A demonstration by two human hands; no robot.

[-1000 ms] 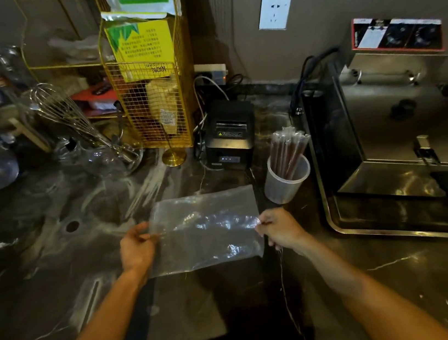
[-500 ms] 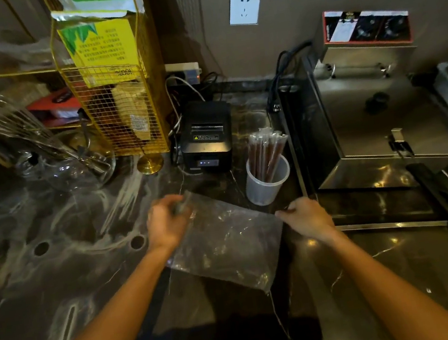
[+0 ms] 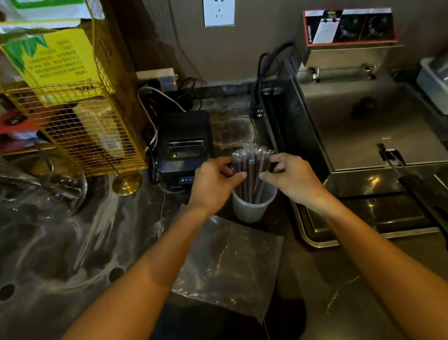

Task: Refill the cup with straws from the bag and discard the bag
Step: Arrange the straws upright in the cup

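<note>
surface: dark marble, pretty cluttered | bag: we've let go, now lying flat and empty just in front of the cup | straws: bundled upright in the cup | left hand + right hand: fingers closed around the straws, tidying; binning the bag's what's left

Dark marbled countertop w/ pale veining. Clear plastic bag lies flat and empty just below the left hand, partly under that forearm. White cup stands btwn and just below both hands. Black receipt printer sits just beyond the left hand; gold wire rack and glass bowl further left. Steel fryer on a tray right of the right hand.
</note>
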